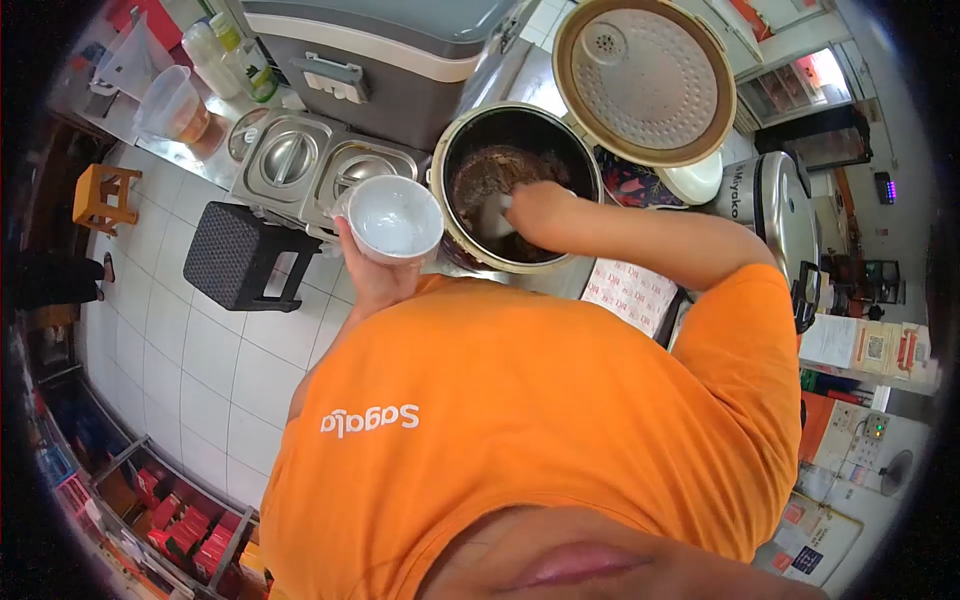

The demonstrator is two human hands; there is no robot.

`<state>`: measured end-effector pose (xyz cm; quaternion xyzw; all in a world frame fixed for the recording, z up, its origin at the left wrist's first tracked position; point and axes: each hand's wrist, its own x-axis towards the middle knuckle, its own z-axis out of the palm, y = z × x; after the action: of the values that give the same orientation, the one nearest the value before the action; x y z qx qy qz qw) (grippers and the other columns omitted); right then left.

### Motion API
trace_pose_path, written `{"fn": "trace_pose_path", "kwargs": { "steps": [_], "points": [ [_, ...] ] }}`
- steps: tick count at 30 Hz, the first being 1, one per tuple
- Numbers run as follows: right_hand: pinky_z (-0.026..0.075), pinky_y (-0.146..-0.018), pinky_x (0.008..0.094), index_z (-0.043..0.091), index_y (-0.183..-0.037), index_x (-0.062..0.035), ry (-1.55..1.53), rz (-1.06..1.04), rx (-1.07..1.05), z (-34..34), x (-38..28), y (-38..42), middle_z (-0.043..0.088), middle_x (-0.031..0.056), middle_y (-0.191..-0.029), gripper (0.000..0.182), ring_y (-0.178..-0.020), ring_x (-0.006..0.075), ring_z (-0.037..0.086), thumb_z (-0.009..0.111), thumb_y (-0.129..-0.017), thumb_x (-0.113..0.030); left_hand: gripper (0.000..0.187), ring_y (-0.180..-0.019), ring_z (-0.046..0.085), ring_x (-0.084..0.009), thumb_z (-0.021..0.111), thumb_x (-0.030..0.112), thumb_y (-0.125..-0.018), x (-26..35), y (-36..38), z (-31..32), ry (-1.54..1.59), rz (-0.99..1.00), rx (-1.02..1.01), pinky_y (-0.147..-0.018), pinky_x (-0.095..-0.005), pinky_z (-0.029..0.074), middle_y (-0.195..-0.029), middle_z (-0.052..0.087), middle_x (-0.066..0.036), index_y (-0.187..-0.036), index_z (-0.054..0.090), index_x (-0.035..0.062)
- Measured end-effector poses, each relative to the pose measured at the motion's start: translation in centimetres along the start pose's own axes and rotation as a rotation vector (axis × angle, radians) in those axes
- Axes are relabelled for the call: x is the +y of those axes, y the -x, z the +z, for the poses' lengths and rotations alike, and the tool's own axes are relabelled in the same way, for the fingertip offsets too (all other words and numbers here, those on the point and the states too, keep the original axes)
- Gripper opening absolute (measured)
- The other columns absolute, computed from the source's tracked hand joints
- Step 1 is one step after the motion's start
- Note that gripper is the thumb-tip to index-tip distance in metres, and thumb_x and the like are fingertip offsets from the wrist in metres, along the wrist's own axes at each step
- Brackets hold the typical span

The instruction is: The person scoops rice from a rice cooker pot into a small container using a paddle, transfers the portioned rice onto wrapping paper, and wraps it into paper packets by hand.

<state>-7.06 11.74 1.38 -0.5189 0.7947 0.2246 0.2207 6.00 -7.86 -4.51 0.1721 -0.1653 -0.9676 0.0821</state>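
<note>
My left hand (378,278) is closed around a small white bowl (396,218), holding it from below and the side. The bowl's white inside shows, with a faint wet shine. Just right of it stands a deep, dark-lined cooker pot (463,135) with its top open. Brown food or liquid with lumps (490,170) lies inside the pot. Reaching down into the pot, my right hand (540,212) has its fingers closed over a pale scoop (494,214). The scoop's shape is partly hidden by the hand and the pot's contents.
The pot's raised round lid (650,80) tilts up behind it. Lidded steel food pans (285,160) sit to the left, below a grey cooler box (400,60). A Miyako cooker (765,200) stands at right. A black stool (235,255) is on the tiled floor.
</note>
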Motion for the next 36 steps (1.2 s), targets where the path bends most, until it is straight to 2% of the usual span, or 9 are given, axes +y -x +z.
{"fn": "trace_pose_path", "kwargs": {
  "steps": [4, 6, 8, 14, 17, 19, 25, 28, 36],
  "points": [
    [0.054, -0.064, 0.0382, 0.07, -0.079, -0.0054, 0.054, 0.004, -0.135, 0.1, 1.7, 1.5, 0.068, 0.0159, -0.082, 0.013, -0.078, 0.0287, 0.067, 0.061, -0.072, -0.013, 0.067, -0.117, 0.048, -0.0262, 0.02, 0.061, -0.092, -0.1, 0.4, 0.7, 0.041, 0.001, 0.094, -0.098, -0.0418, 0.038, -0.126, 0.05, -0.007, -0.13, 0.043, 0.0119],
    [0.054, -0.063, 0.0393, 0.07, -0.076, -0.0053, -0.001, 0.069, 0.101, -1.6, 3.0, 0.6, 0.067, 0.0168, -0.078, 0.014, -0.073, 0.0315, 0.067, 0.059, -0.074, -0.014, 0.067, -0.117, 0.048, -0.0261, 0.02, 0.061, -0.092, -0.2, 0.5, 1.4, 0.02, -0.017, 0.084, -0.098, -0.042, 0.038, -0.126, 0.051, -0.007, -0.13, 0.043, 0.0119],
    [0.054, -0.063, 0.0396, 0.07, -0.076, -0.0051, -0.028, 0.105, 0.077, -1.7, 4.9, -1.6, 0.067, 0.0172, -0.078, 0.014, -0.072, 0.0319, 0.067, 0.058, -0.075, -0.013, 0.066, -0.117, 0.048, -0.0261, 0.02, 0.061, -0.092, -0.6, 1.0, 1.4, -0.003, -0.043, 0.084, -0.098, -0.0422, 0.038, -0.125, 0.051, -0.007, -0.13, 0.043, 0.012],
    [0.055, -0.065, 0.04, 0.07, -0.078, -0.003, 0.014, 0.103, -0.21, 1.3, 3.3, 1.7, 0.067, 0.0159, -0.078, 0.016, -0.073, 0.0307, 0.067, 0.056, -0.076, -0.012, 0.066, -0.117, 0.048, -0.0267, 0.02, 0.06, -0.092, -0.3, 0.9, 0.3, 0.065, 0.001, 0.034, -0.098, -0.0424, 0.038, -0.126, 0.051, -0.007, -0.13, 0.043, 0.0111],
    [0.053, -0.059, 0.041, 0.068, -0.073, -0.0051, 0.078, -0.014, 0.085, 0.1, 6.2, 1.9, 0.066, 0.0153, -0.072, 0.015, -0.069, 0.0307, 0.066, 0.055, -0.075, -0.012, 0.067, -0.118, 0.047, -0.027, 0.021, 0.061, -0.092, -0.5, 0.4, 0.2, 0.031, 0.013, 0.037, -0.099, -0.0429, 0.037, -0.127, 0.05, -0.007, -0.131, 0.042, 0.0108],
    [0.052, -0.053, 0.0412, 0.067, -0.076, -0.0074, 0.203, 0.095, 0.134, 1.1, 8.6, -0.3, 0.066, 0.0129, -0.074, 0.015, -0.069, 0.0283, 0.066, 0.054, -0.077, -0.014, 0.068, -0.118, 0.046, -0.0269, 0.02, 0.062, -0.092, -0.6, 0.7, 0.5, 0.01, -0.01, 0.059, -0.099, -0.0428, 0.037, -0.127, 0.049, -0.007, -0.131, 0.042, 0.011],
    [0.038, -0.085, 0.0375, 0.067, -0.081, -0.0132, 0.469, 0.03, 0.115, 2.9, 9.4, -2.4, 0.065, 0.0068, -0.068, 0.014, -0.071, 0.0222, 0.064, 0.054, -0.077, -0.014, 0.07, -0.118, 0.046, -0.0271, 0.02, 0.064, -0.09, -0.6, 0.8, 0.7, 0.002, -0.045, 0.093, -0.097, -0.0433, 0.038, -0.129, 0.048, -0.007, -0.132, 0.041, 0.0116],
    [0.037, -0.086, 0.0403, 0.066, -0.077, -0.0128, 0.358, -0.034, -0.041, 2.9, 9.3, -1.9, 0.064, 0.0078, -0.067, 0.013, -0.071, 0.0237, 0.064, 0.053, -0.075, -0.012, 0.072, -0.118, 0.046, -0.0274, 0.021, 0.066, -0.089, -0.6, 1.0, 0.9, -0.016, -0.067, 0.128, -0.096, -0.0436, 0.039, -0.129, 0.048, -0.007, -0.132, 0.041, 0.0126],
    [0.034, -0.086, 0.0417, 0.067, -0.075, -0.0128, 0.06, -0.069, 0.103, 5.0, 6.5, -3.5, 0.063, 0.009, -0.066, 0.014, -0.068, 0.0273, 0.061, 0.053, -0.074, -0.011, 0.073, -0.114, 0.049, -0.0283, 0.021, 0.068, -0.088, -0.7, 0.8, 1.5, -0.087, -0.09, 0.22, -0.092, -0.0422, 0.043, -0.127, 0.048, -0.011, -0.131, 0.041, 0.0124]
  ]
}}
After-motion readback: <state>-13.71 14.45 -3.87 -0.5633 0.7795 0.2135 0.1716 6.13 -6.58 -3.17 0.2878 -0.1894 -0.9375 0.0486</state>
